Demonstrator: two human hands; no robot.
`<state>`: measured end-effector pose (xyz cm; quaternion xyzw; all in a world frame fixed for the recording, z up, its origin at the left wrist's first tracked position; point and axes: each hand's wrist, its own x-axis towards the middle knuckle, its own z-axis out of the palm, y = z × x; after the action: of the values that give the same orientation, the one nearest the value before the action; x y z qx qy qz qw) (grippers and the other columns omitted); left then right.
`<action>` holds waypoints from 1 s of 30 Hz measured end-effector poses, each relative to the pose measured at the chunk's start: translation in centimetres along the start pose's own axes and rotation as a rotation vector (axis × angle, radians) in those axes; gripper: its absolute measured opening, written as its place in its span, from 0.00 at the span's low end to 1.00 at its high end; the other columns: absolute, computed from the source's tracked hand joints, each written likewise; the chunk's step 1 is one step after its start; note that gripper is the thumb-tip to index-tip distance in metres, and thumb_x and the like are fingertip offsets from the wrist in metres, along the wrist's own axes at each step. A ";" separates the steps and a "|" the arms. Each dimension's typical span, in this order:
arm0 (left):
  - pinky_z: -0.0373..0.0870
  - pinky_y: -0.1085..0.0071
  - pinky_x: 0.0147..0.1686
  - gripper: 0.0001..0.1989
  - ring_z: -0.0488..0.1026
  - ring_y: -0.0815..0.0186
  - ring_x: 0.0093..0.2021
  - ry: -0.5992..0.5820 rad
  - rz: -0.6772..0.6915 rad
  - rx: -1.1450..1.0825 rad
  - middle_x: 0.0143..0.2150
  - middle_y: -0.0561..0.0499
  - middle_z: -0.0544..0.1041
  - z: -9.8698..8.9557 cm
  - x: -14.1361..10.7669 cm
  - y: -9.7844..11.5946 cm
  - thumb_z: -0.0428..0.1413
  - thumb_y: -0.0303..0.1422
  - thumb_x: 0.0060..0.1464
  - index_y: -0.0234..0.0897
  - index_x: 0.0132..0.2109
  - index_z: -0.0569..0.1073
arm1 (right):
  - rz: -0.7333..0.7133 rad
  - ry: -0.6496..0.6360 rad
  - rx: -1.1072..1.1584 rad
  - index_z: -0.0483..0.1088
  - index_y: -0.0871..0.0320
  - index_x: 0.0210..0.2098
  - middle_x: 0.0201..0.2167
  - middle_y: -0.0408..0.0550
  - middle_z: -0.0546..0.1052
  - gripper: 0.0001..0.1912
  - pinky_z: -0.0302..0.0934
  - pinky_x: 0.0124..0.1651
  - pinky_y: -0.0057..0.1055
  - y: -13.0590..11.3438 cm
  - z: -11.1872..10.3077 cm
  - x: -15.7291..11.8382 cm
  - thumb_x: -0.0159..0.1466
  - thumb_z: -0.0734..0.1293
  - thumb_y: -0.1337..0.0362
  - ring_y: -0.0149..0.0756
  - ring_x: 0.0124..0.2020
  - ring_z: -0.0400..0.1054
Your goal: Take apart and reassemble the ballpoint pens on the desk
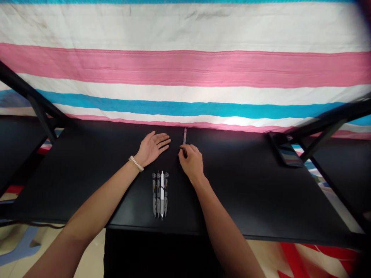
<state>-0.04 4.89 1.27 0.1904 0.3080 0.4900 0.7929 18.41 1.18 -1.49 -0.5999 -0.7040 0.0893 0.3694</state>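
Observation:
My left hand [153, 148] lies palm up above the black table [237, 185], fingers spread and holding nothing, with a beaded bracelet [136, 163] at the wrist. To its right, my right hand [191, 160] is closed around the near end of a pinkish pen [184, 136], whose far end points toward the striped cloth. Nearer the front edge, several pens lie side by side in a row: dark clear-barrelled ones with grey grips [154, 193] and one white pen [162, 191] among them.
A black phone [285, 150] lies at the table's right end. Behind the table hangs a striped cloth [185, 67]. Black metal struts [42, 116] slant at both sides. Red strips [292, 258] show on the floor at the lower right.

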 end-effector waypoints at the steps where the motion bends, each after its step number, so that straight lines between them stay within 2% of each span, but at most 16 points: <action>1: 0.69 0.63 0.52 0.16 0.75 0.57 0.51 -0.003 -0.002 0.011 0.48 0.39 0.79 -0.1 0.0 0.0 0.53 0.41 0.59 0.31 0.41 0.77 | -0.002 -0.003 -0.037 0.75 0.59 0.41 0.34 0.53 0.74 0.13 0.65 0.44 0.39 0.3 -0.1 0.1 0.65 0.60 0.67 0.43 0.38 0.67; 7: 0.71 0.72 0.34 0.10 0.76 0.67 0.34 0.059 -0.003 0.028 0.35 0.45 0.77 -0.3 0.2 -0.1 0.54 0.33 0.58 0.31 0.32 0.74 | 0.043 0.018 -0.165 0.76 0.61 0.45 0.39 0.58 0.70 0.15 0.64 0.47 0.45 0.9 -0.2 -0.1 0.65 0.59 0.67 0.46 0.42 0.64; 9: 0.65 0.77 0.25 0.09 0.69 0.74 0.23 0.068 0.004 0.009 0.28 0.50 0.73 -0.3 0.3 -0.1 0.55 0.31 0.57 0.31 0.30 0.71 | 0.040 0.027 -0.179 0.75 0.61 0.47 0.43 0.60 0.69 0.15 0.64 0.49 0.47 0.5 -0.4 -0.3 0.65 0.60 0.67 0.47 0.44 0.64; 11: 0.56 0.79 0.19 0.10 0.59 0.78 0.18 0.059 -0.013 -0.013 0.22 0.56 0.64 -0.2 0.3 0.1 0.55 0.29 0.56 0.33 0.27 0.67 | 0.023 0.037 -0.155 0.74 0.61 0.49 0.45 0.60 0.69 0.16 0.64 0.51 0.47 -0.3 -0.8 -0.7 0.65 0.61 0.67 0.48 0.46 0.64; 13: 0.51 0.79 0.16 0.14 0.54 0.78 0.16 0.046 -0.051 -0.016 0.19 0.60 0.57 -0.2 0.2 0.3 0.56 0.28 0.56 0.35 0.25 0.62 | 0.001 0.014 -0.076 0.73 0.60 0.48 0.45 0.58 0.70 0.14 0.64 0.52 0.46 -1.5 -1.4 -1.5 0.65 0.61 0.67 0.47 0.46 0.65; 16: 0.43 0.79 0.14 0.19 0.46 0.79 0.14 0.069 -0.072 0.010 0.18 0.63 0.49 -0.2 0.0 0.6 0.56 0.28 0.56 0.38 0.23 0.54 | -0.033 -0.138 0.101 0.73 0.58 0.46 0.44 0.55 0.73 0.12 0.66 0.50 0.42 -3.3 -2.8 -3.7 0.65 0.62 0.67 0.44 0.45 0.69; 17: 0.40 0.79 0.13 0.20 0.44 0.79 0.13 0.082 -0.074 0.017 0.18 0.63 0.47 -0.1 -0.1 0.7 0.56 0.28 0.56 0.39 0.23 0.52 | -0.041 -0.202 0.148 0.72 0.57 0.46 0.45 0.54 0.73 0.12 0.67 0.50 0.41 -3.8 -3.4 -4.8 0.66 0.62 0.67 0.43 0.45 0.69; 21: 0.36 0.78 0.13 0.22 0.41 0.79 0.13 0.099 -0.099 0.023 0.18 0.64 0.44 -0.1 -0.1 1.0 0.56 0.29 0.55 0.40 0.24 0.49 | -0.016 -0.316 0.279 0.72 0.55 0.49 0.43 0.51 0.75 0.12 0.68 0.50 0.40 -5.0 -5.3 -10.1 0.68 0.62 0.67 0.41 0.45 0.70; 25: 0.37 0.78 0.12 0.22 0.41 0.79 0.13 0.070 -0.107 0.034 0.18 0.63 0.44 -0.1 0.0 0.9 0.55 0.28 0.57 0.40 0.24 0.49 | -0.110 -0.358 0.175 0.67 0.52 0.60 0.52 0.53 0.73 0.23 0.65 0.52 0.43 -5.2 -6.1 -14.1 0.68 0.57 0.74 0.42 0.48 0.67; 30: 0.38 0.79 0.12 0.21 0.42 0.79 0.13 0.045 -0.105 0.063 0.18 0.63 0.44 -0.1 -0.1 0.8 0.53 0.28 0.58 0.40 0.25 0.48 | -0.230 -0.439 -0.044 0.66 0.51 0.62 0.56 0.52 0.72 0.30 0.65 0.48 0.45 -5.4 -6.1 -15.1 0.64 0.57 0.78 0.43 0.45 0.64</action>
<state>-0.69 5.18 1.72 0.1879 0.3504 0.4421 0.8040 18.18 -15.93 -0.32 -0.4902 -0.8328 0.1595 0.2018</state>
